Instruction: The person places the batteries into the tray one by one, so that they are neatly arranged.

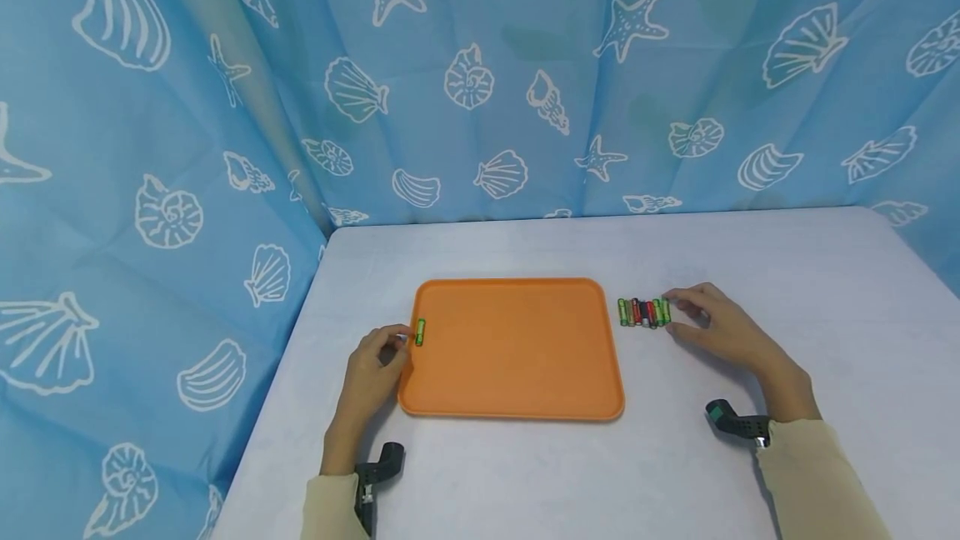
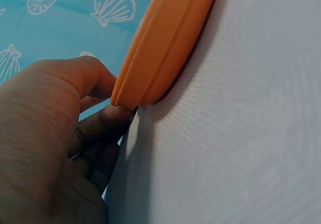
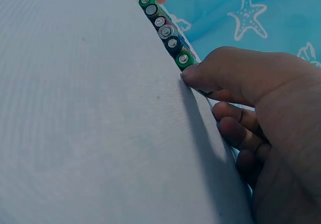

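tray (image 1: 517, 357) w/ one battery (image 1: 420, 332), row of batteries (image 1: 643, 312) beside

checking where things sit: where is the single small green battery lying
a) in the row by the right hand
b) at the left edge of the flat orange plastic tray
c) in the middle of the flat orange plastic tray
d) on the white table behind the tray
b: the single small green battery lies at the left edge of the flat orange plastic tray, right by the fingertips of the left hand, apart from the row of batteries on the white table by the right hand.
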A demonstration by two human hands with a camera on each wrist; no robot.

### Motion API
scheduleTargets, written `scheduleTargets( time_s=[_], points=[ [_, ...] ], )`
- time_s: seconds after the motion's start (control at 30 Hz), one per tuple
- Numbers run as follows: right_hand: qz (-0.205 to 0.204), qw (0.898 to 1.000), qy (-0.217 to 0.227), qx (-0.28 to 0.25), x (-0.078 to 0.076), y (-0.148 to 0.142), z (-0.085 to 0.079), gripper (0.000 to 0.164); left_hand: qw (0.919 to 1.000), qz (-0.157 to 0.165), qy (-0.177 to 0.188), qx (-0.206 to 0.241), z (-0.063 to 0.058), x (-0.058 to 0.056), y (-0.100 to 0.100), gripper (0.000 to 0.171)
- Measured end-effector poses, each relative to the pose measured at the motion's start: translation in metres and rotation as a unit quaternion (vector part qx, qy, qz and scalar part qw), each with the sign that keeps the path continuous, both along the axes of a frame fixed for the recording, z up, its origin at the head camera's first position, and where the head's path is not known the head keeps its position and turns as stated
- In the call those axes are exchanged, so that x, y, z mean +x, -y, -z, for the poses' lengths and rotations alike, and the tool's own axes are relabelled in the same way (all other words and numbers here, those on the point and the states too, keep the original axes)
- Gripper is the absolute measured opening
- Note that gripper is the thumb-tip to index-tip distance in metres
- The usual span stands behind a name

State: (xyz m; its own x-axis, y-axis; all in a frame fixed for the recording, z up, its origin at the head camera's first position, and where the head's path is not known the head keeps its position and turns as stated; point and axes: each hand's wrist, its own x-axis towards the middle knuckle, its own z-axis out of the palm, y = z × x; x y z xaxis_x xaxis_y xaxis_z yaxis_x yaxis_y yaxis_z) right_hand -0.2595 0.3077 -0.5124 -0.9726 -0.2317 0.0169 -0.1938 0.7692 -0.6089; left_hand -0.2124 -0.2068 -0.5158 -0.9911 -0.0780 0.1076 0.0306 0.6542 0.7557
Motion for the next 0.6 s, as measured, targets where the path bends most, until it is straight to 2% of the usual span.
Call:
scheduleTargets(
  time_s=[0.37, 0.6],
  points=[
    [0.029, 1.0, -0.002, 0.012, -0.0008, -0.0009, 0.0005, 0.054, 0.9999, 0.004, 0.008, 0.014, 0.0, 0.0009, 0.0008, 0.027],
    [0.03, 0.998, -0.046, 0.008, 0.0019, 0.0015, -0.0074, 0.051, 0.9999, -0.006, 0.015, 0.006, -0.0008, 0.0007, -0.0004, 0.027]
  ],
)
